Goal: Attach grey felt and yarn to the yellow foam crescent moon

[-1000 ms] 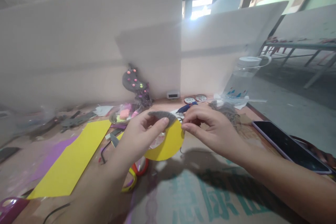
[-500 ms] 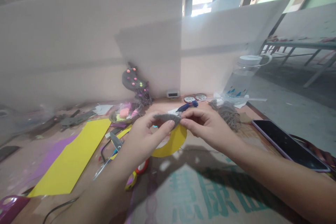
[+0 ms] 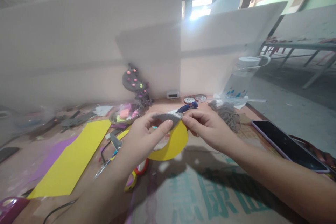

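My left hand (image 3: 140, 136) pinches a yellow foam ring (image 3: 174, 143) whose top edge is wrapped in grey-brown twine (image 3: 164, 117). My right hand (image 3: 207, 127) is closed in a pinch at the right end of that wrapped part, thumb and fingers pressed together on the twine. The ring hangs a little above the table, between both hands. Under my left wrist lie scissors with red and yellow handles (image 3: 136, 175).
A yellow sheet (image 3: 70, 157) and a purple sheet (image 3: 49, 155) lie at the left. A bundle of twine (image 3: 228, 112), a phone (image 3: 288, 145) and a clear jar (image 3: 243, 77) stand at the right. A blue glue gun (image 3: 186, 106), a bowl of beads (image 3: 123, 113) and white partition boards (image 3: 105, 42) are behind.
My right hand has moved in from the right and pinched the end of the twine on the ring. The ring has tilted slightly; my left hand has stayed in place.
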Demonstrator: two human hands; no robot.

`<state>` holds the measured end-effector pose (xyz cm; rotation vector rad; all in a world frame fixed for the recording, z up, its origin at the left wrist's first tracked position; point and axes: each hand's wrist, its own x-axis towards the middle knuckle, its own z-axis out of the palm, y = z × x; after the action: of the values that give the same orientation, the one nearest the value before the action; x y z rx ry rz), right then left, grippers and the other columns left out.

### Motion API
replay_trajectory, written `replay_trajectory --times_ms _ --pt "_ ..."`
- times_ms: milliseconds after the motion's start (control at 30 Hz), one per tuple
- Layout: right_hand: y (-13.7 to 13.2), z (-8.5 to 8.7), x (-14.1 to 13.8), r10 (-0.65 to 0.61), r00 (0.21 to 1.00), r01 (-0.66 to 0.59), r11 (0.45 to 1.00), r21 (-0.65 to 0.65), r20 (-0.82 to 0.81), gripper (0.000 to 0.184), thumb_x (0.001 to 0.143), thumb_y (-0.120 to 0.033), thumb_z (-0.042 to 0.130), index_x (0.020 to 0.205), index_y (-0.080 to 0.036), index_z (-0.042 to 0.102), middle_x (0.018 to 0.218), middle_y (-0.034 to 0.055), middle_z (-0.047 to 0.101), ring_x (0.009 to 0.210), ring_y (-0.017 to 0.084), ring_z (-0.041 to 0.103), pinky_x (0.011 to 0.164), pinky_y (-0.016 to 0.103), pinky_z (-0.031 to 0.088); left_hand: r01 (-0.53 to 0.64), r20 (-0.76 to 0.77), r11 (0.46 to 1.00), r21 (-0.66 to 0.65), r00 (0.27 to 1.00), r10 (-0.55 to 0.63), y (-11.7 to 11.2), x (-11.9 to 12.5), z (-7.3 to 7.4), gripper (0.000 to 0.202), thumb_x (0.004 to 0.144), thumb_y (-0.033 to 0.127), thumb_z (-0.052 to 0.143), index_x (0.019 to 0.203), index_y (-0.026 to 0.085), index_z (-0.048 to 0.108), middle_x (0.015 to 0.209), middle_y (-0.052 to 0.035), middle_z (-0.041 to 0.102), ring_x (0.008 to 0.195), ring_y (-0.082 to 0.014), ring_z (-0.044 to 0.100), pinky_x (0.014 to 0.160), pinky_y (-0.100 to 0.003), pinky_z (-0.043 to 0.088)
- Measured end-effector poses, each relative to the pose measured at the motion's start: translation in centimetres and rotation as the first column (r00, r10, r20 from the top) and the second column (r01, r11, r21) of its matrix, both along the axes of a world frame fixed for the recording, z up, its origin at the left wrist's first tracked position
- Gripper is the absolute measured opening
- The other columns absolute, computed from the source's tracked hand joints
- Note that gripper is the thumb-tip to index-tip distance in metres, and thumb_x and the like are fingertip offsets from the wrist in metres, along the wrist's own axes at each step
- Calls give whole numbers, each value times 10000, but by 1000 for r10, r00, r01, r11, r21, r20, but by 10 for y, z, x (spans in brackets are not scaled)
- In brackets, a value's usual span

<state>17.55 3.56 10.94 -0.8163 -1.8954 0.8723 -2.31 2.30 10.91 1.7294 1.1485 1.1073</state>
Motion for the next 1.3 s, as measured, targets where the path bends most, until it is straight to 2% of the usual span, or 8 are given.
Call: replay_trajectory --times_ms 100,233,367,600,967,1100,1233,1300 --pt "2 -1 3 -53 998 54 997 46 -27 283 927 -339 517 697 -178 550 651 -24 525 570 83 448 545 227 373 -24 -19 1000 -2 1000 24 -1 1 1 229 850 425 638 955 232 700 958 -3 703 909 -158 633 782 -252 481" --pt "1 -4 6 -110 986 114 993 21 -128 179 882 -368 610 913 -194 580 866 5 602 621 79 496 541 218 409 -23 -46 1000 1 999 23 -1 3 3 223 850 407 636 954 222 706 948 -12 705 899 -165 635 778 -260 481" --pt "-5 -2 3 -50 992 44 998 -53 -114 208 869 -338 621 1028 -205 600 1024 39 630 591 65 509 505 215 429 -23 -57 1000 -12 998 22 -3 4 4 239 846 420 637 955 220 710 968 -22 716 916 -182 644 777 -267 492" --pt "-1 0 -2 61 989 -84 982 -170 -137 177 860 -281 612 1001 -178 640 787 2 628 545 68 522 492 213 442 -16 -89 1000 2 996 16 -1 1 -1 279 847 463 624 970 225 702 974 -30 713 917 -196 642 772 -286 494" --pt "-1 -1 -1 -44 998 42 998 -45 -51 105 836 -260 603 835 -173 661 739 0 619 604 96 528 556 240 430 44 -78 998 37 996 -41 1 1 -3 259 849 427 629 958 201 698 949 -41 718 895 -197 644 806 -309 485" --pt "0 0 2 -27 1000 27 1000 -16 9 172 881 -288 553 824 -163 657 719 2 605 601 99 521 562 241 420 85 -46 996 5 995 -84 5 1 -5 250 852 401 628 976 196 700 974 -51 729 907 -203 653 811 -310 494" --pt "7 -2 6 -59 994 50 995 88 95 259 931 -351 499 961 -168 681 726 8 598 618 107 521 585 244 420 82 -68 997 1 994 -82 6 0 0 259 856 384 613 1000 189 706 997 -66 733 936 -220 653 834 -326 490" --pt "13 -6 7 -22 998 18 998 54 66 306 932 -400 494 1052 -176 662 768 14 604 611 104 517 577 241 429 59 -99 998 -5 993 -59 6 0 3 277 855 393 606 993 174 706 991 -76 733 932 -225 650 827 -329 488"
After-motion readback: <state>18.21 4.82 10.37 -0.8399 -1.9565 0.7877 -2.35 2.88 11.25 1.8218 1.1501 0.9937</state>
